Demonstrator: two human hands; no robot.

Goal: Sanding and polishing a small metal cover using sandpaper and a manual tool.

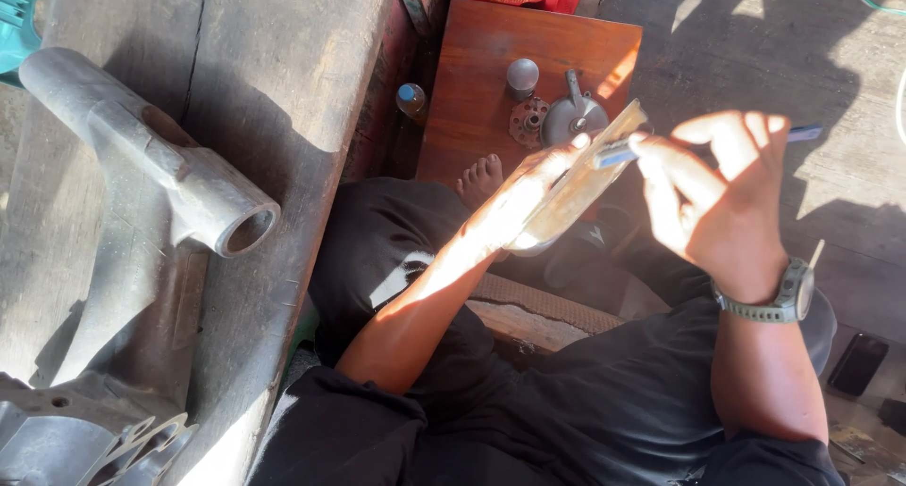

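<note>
Left hand (pixel 514 203): I note fingers closed along flat pale strip (pixel 576 184), lifted over lap, tilted into sunlight, steadied for tool. Right hand (pixel 713 193): pinching thin blue-handled tool (pixel 618 151), tip touching strip's upper end. Metal parts (pixel 557 113) parked on brown board's (pixel 491 61) near edge, within reach. Grey casting (pixel 179 179) on bench.

left hand (pixel 514 208) around a flat translucent strip (pixel 580 179), right hand (pixel 713 198) with a blue tool (pixel 613 153) against it
</note>
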